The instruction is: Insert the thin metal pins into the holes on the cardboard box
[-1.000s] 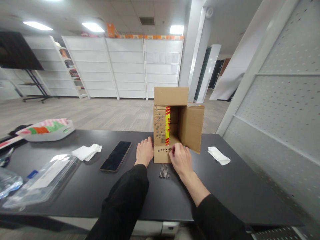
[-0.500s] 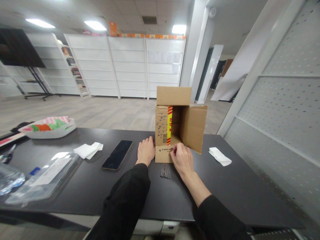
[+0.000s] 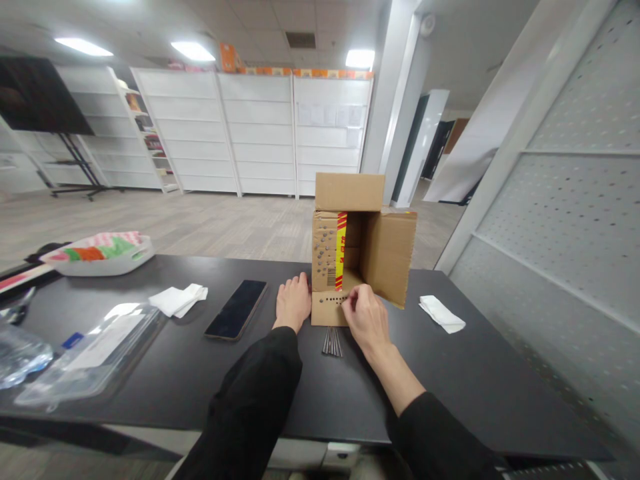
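An open cardboard box (image 3: 327, 230) stands on the dark table, its flaps spread and a yellow-red tape strip down its front. Grey round heads stud the left panel; a row of small dark holes crosses the lower flap (image 3: 325, 317). Against the box's left side rests my left hand (image 3: 294, 301), fingers stretched forward. My right hand (image 3: 367, 317) is pinched closed at the lower flap, close to the right end of the holes. Whatever sits between its fingertips is hidden. Just below the flap, several thin metal nails (image 3: 333, 343) lie fanned on the table.
Left of the box lie a black phone (image 3: 236, 310), folded white tissue (image 3: 179, 301), a clear plastic case (image 3: 100, 357) and a white basket (image 3: 107, 265). Another tissue (image 3: 442, 314) lies to the right. A perforated grey panel (image 3: 565, 247) borders the table's right side.
The view has shifted very slightly. Both hands, the box and the nails keep their places relative to each other.
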`<state>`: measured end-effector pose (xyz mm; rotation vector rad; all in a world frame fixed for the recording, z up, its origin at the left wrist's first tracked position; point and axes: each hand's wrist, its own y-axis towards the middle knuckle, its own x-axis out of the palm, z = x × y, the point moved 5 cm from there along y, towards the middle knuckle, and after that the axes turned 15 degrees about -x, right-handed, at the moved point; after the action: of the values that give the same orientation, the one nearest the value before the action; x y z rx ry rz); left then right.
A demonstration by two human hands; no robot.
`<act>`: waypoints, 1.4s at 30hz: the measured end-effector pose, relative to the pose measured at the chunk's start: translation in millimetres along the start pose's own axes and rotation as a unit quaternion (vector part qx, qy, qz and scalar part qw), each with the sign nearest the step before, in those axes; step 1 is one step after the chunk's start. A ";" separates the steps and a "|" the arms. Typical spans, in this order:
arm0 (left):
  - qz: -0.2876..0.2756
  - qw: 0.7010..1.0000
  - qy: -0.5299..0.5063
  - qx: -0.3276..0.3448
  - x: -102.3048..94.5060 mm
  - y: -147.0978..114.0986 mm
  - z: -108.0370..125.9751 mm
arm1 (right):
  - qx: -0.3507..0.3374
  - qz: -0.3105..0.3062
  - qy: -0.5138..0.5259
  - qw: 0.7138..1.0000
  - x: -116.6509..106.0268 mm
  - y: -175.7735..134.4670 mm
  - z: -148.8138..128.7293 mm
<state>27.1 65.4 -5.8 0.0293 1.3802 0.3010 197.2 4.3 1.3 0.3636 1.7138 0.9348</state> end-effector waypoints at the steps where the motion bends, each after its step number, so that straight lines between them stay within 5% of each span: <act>1: -0.002 1.000 0.001 -0.001 -0.3 -0.3 0.0 | 0.003 0.006 0.005 1.000 -0.8 -0.3 0.2; 42: -0.004 1.000 -0.007 0.004 -2.2 -1.3 0.3 | 0.014 -0.038 0.032 0.999 -3.8 0.0 -6.9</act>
<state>27.3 63.7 -3.9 0.0324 1.3664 0.2895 192.2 -0.9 4.5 0.2868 1.7878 0.8759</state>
